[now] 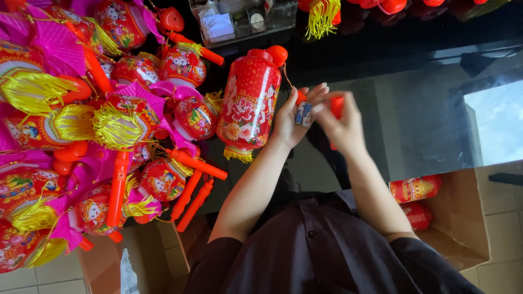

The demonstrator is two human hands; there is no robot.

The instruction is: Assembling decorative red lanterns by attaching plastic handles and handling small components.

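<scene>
Toy lanterns heaped left, one in hand at centre.
Finished lanterns (109, 125) piled left; red cylinder lantern (249, 103) hanging beside left hand (291, 117) pinching small batteries (303, 114); right hand (340, 122) gripping orange handle (337, 105); more lanterns waiting in cardboard box (468, 218).

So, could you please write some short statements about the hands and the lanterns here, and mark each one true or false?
1. The left hand holds a small blue and white battery. True.
2. The tall red lantern lies inside the cardboard box. False: it is by the left hand, over the dark table.
3. The right hand holds an orange-red handle. True.
4. The pile of round lanterns is beside the right arm. False: it is on the left-hand side.
5. The cardboard box holds red lanterns. True.
</scene>
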